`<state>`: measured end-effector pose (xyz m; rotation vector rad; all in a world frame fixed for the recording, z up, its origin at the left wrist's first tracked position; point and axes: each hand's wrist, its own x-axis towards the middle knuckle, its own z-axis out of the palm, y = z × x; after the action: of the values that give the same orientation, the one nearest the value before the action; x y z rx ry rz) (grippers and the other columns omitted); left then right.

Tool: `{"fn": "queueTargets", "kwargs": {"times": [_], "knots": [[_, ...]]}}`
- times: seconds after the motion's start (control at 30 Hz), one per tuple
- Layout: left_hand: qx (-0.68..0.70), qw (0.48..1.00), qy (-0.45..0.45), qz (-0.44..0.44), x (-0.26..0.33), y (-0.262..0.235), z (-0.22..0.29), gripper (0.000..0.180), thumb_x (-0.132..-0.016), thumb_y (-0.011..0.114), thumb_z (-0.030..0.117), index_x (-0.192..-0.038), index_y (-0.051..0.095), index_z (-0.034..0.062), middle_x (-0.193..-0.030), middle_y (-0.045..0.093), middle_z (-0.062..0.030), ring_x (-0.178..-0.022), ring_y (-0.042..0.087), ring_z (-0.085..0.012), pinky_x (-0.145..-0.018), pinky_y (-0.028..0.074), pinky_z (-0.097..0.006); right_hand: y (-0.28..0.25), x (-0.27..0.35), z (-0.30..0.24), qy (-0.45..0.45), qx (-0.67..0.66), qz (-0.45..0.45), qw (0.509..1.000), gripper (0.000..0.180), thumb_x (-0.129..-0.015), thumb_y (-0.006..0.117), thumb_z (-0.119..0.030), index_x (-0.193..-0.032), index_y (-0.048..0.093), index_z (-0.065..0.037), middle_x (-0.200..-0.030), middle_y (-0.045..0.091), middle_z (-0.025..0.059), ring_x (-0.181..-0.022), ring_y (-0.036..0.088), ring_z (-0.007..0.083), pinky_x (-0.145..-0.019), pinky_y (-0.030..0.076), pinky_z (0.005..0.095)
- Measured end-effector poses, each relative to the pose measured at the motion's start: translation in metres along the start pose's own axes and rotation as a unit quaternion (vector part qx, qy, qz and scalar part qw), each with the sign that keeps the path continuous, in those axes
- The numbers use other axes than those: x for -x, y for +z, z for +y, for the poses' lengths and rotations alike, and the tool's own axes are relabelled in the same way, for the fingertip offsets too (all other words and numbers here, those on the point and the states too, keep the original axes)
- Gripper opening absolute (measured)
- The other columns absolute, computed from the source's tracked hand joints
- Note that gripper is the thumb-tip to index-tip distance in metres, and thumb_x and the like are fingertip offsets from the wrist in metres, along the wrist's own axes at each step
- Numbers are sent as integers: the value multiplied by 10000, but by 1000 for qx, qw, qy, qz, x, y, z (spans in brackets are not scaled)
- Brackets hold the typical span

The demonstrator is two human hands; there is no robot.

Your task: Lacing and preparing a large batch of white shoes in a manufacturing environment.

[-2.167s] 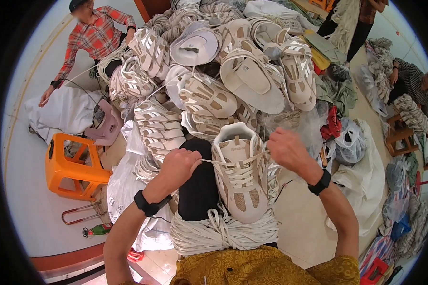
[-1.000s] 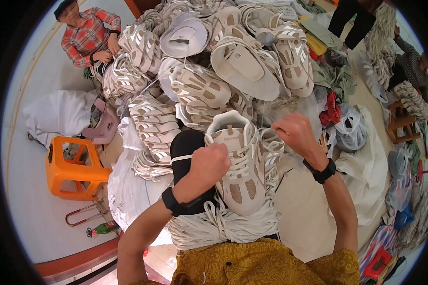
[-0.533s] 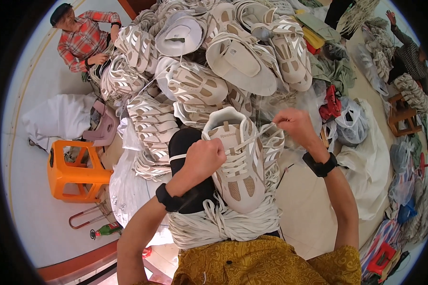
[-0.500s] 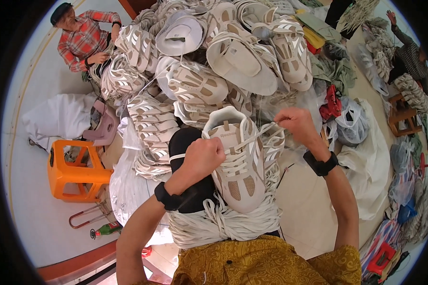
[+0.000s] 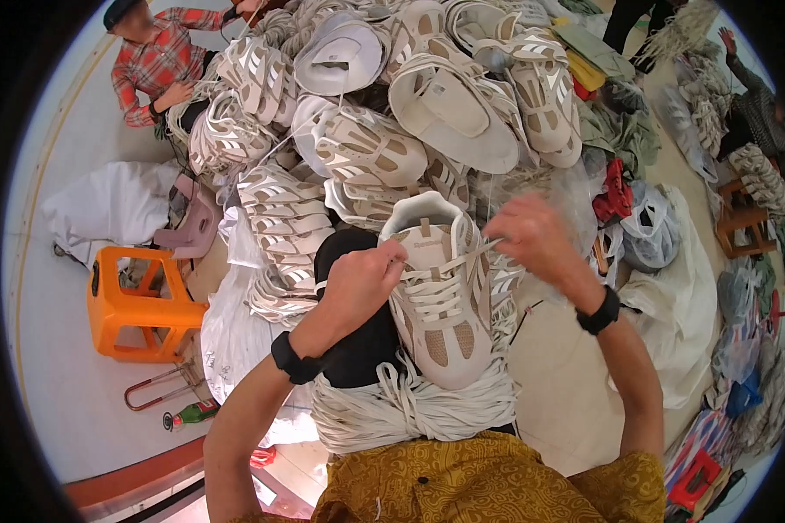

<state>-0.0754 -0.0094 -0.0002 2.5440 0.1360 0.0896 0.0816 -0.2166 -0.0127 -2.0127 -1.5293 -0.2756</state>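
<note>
A beige and white sneaker upper (image 5: 449, 344) rests on my lap with its toe toward me, its front threaded with a white shoelace (image 5: 433, 296) in crossing rows. My left hand (image 5: 364, 283) is closed at the shoe's left eyelets, its fingertips pinched on the lace there. On the other side my right hand (image 5: 536, 240), a little blurred, grips the lace where it leaves the top right eyelets, and the strand is stretched between. Under the toe lies a thick bundle of white laces (image 5: 410, 410) across my lap.
A large heap of sneaker uppers (image 5: 371, 144) rises just beyond the shoe. An orange stool (image 5: 144, 301), a green bottle (image 5: 190, 414) and a mauve chair (image 5: 190, 218) stand at left. Plastic bags (image 5: 647, 228) lie at right. A person in a plaid shirt (image 5: 166, 61) sits far left.
My right hand has moved slightly left and down, closer to the shoe. My left hand has turned a little, its fingertips now at the eyelets. The view has shifted slightly.
</note>
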Motion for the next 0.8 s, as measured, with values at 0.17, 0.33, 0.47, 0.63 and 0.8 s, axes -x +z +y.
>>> {"fn": "queueTargets", "kwargs": {"times": [0.17, 0.33, 0.47, 0.63, 0.8], "knots": [[-38, 999, 6, -31, -5, 0, -2, 113, -799, 506, 166, -853, 558, 82, -667, 593, -143, -631, 580, -326, -553, 445, -415, 51, -27, -56, -92, -119, 2, 989, 56, -607, 569, -44, -659, 568, -65, -666, 537, 31, -667, 520, 222, -621, 427, 323], [-17, 999, -2, -32, -2, -3, -8, 118, -799, 510, 178, -856, 552, 84, -664, 593, -144, -632, 577, -333, -557, 441, -425, 62, -26, -63, -213, 60, -7, 975, 80, -605, 560, -97, -662, 516, -62, -613, 482, 27, -614, 489, 172, -561, 399, 308], [29, 999, -32, -25, -2, 2, -8, 124, -803, 511, 193, -853, 545, 85, -652, 586, -151, -631, 576, -336, -557, 437, -433, 60, -22, -63, -229, 84, 42, 969, 88, -600, 557, -111, -631, 482, -78, -602, 455, 21, -595, 470, 162, -555, 386, 296], [11, 999, -31, -33, -2, 1, -9, 127, -807, 516, 198, -851, 549, 83, -633, 579, -142, -620, 575, -328, -546, 437, -410, 49, 4, -55, -137, 1, 73, 988, 103, -636, 575, -79, -729, 537, -58, -677, 506, 39, -679, 527, 191, -603, 422, 305], [-81, 994, 12, -68, -5, -4, 3, 142, -797, 545, 223, -853, 560, 94, -615, 576, -126, -594, 574, -312, -531, 442, -394, 32, 13, -34, 107, -86, 30, 990, 188, -607, 589, -1, -783, 559, -57, -723, 536, 69, -723, 549, 230, -630, 450, 326]]}}
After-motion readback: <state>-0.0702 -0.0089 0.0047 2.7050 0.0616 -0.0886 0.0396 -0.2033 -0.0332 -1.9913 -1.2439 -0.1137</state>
